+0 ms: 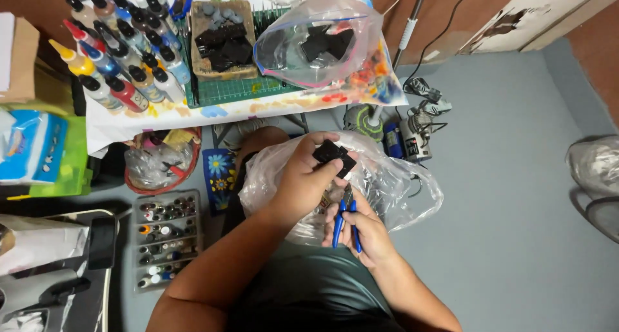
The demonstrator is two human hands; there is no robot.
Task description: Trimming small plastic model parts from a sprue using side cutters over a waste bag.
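left hand (pixel 303 180) pinching black piece (pixel 333 155) above lap | right hand (pixel 362 232) gripping blue pliers (pixel 345 221) just below | clear plastic bag (pixel 400 183) under both | paint bottles (pixel 122 48) on table (pixel 258 106)

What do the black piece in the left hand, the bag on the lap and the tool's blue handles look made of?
Black piece: looks like matte plastic, flat and dull. Bag: thin clear plastic film, crinkled and shiny. Blue handles: probably a rubbery or plastic coating, smooth.

Left hand (pixel 303 180) grips black piece (pixel 333 156); right hand (pixel 365 232) holds blue-handled pliers (pixel 345 222), possibly cutters, over clear bag (pixel 400 183).
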